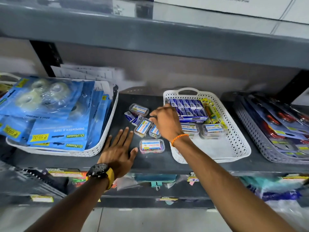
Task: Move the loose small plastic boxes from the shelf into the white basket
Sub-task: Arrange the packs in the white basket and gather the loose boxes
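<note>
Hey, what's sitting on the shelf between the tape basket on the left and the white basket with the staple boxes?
In the head view, loose small plastic boxes and both hands: left hand flat, right hand reaching among them.

shelf (150,163): was dark grey, plain
white basket (240,144): was white, with a diamond-hole lattice on its walls
small plastic boxes (151,146): were clear, with white labels edged blue and lettered orange; multicoloured bits showed inside
cartons (187,106) at 12 o'clock in the basket: were blue and white
tape packs (55,118): were blue, with yellow price tags
watch (98,169): was black on a yellow strap
bracelet (178,138): was orange beads
tray (260,141) at 3 o'clock: was grey, perforated
</note>
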Demonstrator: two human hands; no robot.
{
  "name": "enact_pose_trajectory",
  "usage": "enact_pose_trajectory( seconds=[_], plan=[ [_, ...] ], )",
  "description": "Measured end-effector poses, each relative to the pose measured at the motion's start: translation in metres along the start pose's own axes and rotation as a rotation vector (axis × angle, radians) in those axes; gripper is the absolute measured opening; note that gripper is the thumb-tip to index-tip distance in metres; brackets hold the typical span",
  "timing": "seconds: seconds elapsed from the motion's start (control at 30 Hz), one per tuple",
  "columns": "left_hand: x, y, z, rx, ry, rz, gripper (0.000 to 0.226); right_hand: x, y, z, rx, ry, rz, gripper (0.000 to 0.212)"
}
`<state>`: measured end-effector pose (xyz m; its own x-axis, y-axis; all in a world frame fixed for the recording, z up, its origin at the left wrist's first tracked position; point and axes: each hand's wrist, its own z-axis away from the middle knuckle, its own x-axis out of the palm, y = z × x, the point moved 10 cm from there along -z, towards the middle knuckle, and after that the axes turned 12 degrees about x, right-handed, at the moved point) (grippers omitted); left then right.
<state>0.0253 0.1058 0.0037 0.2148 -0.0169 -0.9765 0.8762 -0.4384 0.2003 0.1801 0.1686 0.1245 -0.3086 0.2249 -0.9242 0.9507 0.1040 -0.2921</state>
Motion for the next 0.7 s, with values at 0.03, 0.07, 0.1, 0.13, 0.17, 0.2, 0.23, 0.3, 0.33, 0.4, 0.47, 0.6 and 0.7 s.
enact_pose_trajectory(
  seconds=[0.03,0.07,0.1,0.13,0.17,0.2,0.23,0.3,0.33,0.4,0.47,0.6,0.7],
  plan=[
    [-0.001,0.001,0.000,-0.005,0.002,0.000,0.077,0.010,-0.007,-0.004,0.005,-0.029,0.021,0.026],
    [-0.001,0.000,0.001,-0.009,0.001,-0.008,0.077,0.019,-0.014,-0.009,0.020,-0.046,0.047,0.029],
    [-0.001,0.001,0.001,-0.011,0.000,-0.016,0.077,0.027,-0.018,-0.013,0.046,-0.058,0.087,0.033],
    [-0.002,0.001,0.001,-0.013,0.000,-0.020,0.077,0.035,-0.022,-0.017,0.071,-0.074,0.136,0.039],
    [-0.002,0.001,0.001,-0.016,0.001,-0.019,0.077,0.043,-0.025,-0.020,0.093,-0.093,0.182,0.045],
    [-0.003,0.001,0.001,-0.018,0.000,-0.016,0.077,0.049,-0.027,-0.021,0.114,-0.110,0.211,0.050],
    [-0.002,0.001,0.002,-0.017,-0.003,-0.016,0.077,0.054,-0.029,-0.023,0.137,-0.118,0.218,0.053],
    [-0.002,0.003,0.002,-0.018,-0.014,-0.026,0.077,0.057,-0.031,-0.026,0.181,-0.114,0.211,0.055],
    [-0.002,0.002,0.002,-0.022,-0.015,-0.029,0.078,0.058,-0.033,-0.027,0.195,-0.107,0.210,0.054],
    [-0.004,0.002,0.002,-0.024,-0.013,-0.025,0.078,0.060,-0.035,-0.030,0.214,-0.107,0.208,0.052],
    [-0.004,0.003,0.002,-0.023,-0.010,-0.028,0.078,0.061,-0.037,-0.031,0.220,-0.112,0.191,0.050],
    [-0.003,0.002,0.002,-0.019,-0.002,-0.030,0.076,0.054,-0.037,-0.028,0.187,-0.101,0.106,0.052],
    [-0.003,0.002,0.001,-0.011,0.005,-0.024,0.074,0.029,-0.034,-0.022,0.131,-0.012,-0.039,0.041]
  ],
)
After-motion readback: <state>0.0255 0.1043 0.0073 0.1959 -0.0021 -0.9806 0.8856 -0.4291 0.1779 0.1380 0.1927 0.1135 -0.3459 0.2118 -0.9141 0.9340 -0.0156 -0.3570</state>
